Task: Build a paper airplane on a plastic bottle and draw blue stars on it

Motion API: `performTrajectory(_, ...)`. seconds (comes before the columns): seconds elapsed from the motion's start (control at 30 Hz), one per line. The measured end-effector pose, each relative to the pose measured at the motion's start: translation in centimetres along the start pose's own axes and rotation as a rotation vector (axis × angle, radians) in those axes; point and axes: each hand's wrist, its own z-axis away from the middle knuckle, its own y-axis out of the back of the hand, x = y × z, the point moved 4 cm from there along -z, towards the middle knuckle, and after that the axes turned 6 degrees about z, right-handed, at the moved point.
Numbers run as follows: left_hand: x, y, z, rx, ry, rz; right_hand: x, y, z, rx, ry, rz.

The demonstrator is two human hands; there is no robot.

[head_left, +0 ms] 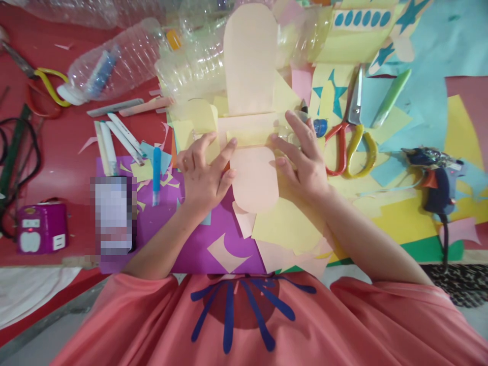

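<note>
A pale peach paper cutout (250,61) with a rounded top lies in front of me. Below it run a crosswise paper band (247,122) and a narrow yellow paper strip (251,138), then a rounded peach paper piece (254,178). Whether these are joined, I cannot tell. My left hand (208,170) rests with fingers spread, its index fingertip touching the strip's left end. My right hand (305,157) is also open, its fingertips at the strip's right end. Close behind the right hand lies a small clear bottle piece with a blue cap (320,127).
Red-and-yellow scissors (354,127), a green cutter (392,96) and a glue gun (438,178) lie to the right. Leftward are markers (124,134), a phone (112,216), a purple box (41,227) and other scissors (46,86). Plastic bottles (118,61) and paper scraps (287,223) surround the work.
</note>
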Motion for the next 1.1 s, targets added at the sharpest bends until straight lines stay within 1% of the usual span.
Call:
performTrajectory(0.07, 0.2, 0.1, 0.0, 0.002, 0.022, -0.005, -0.4, 0.4, 0.0, 0.139, 0.072, -0.019)
performTrajectory(0.13, 0.4, 0.2, 0.0, 0.015, 0.033, -0.014, -0.6, 0.8, 0.0, 0.286, 0.111, -0.025)
performTrajectory(0.17, 0.6, 0.3, 0.1, 0.021, 0.027, -0.017, -0.6, 0.8, 0.1, 0.337, 0.107, -0.008)
performTrajectory(0.23, 0.9, 0.4, 0.1, 0.037, -0.003, -0.017, -0.4, 0.8, 0.2, 0.368, 0.053, 0.053)
performTrajectory(0.27, 1.0, 0.5, 0.1, 0.045, -0.013, -0.018, -0.3, 0.7, 0.2, 0.361, 0.03, 0.075)
performTrajectory(0.33, 1.1, 0.5, 0.1, 0.06, -0.019, -0.033, -0.2, 0.5, 0.3, 0.316, 0.032, 0.05)
performTrajectory(0.43, 1.2, 0.6, 0.1, 0.066, -0.037, -0.063, -0.3, 0.2, 0.3, 0.213, 0.096, -0.072)
performTrajectory(0.5, 1.4, 0.6, 0.1, 0.05, -0.073, -0.062, -0.3, -0.1, 0.3, 0.114, 0.078, -0.072)
performTrajectory(0.6, 1.7, 0.5, 0.0, 0.008, -0.09, -0.066, -0.3, -0.4, 0.3, 0.024, 0.041, -0.043)
performTrajectory(0.67, 1.8, 0.4, 0.0, 0.001, -0.078, -0.085, -0.4, -0.6, 0.3, -0.002, 0.046, -0.059)
performTrajectory(0.8, 2.0, 0.2, 0.1, 0.037, -0.088, -0.136, -0.3, -0.7, 0.3, -0.047, 0.029, -0.045)
performTrajectory(1.0, 2.0, 0.4, 0.1, 0.021, -0.093, -0.116, -0.2, -0.7, 0.2, -0.04, 0.054, -0.063)
performTrajectory(1.1, 2.2, 0.4, 0.1, 0.003, -0.097, -0.104, -0.7, -0.9, 0.2, -0.033, 0.07, -0.044)
